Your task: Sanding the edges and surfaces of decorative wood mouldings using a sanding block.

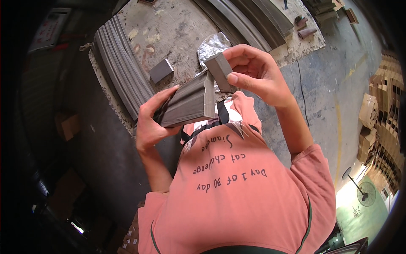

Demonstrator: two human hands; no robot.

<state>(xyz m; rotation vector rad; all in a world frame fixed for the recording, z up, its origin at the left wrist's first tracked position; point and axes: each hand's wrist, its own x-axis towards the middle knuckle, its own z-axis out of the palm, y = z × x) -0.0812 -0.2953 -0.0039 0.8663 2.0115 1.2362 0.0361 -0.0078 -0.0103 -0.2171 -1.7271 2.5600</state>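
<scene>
Two hands are busy: our left hand (148,122) grips a grey moulding (188,103) above the table (177,29), our right hand (253,76) pinches a grey block (220,70) against its end. A slipped block could scrape our fingers or drop. We see no containers holding anything.
</scene>
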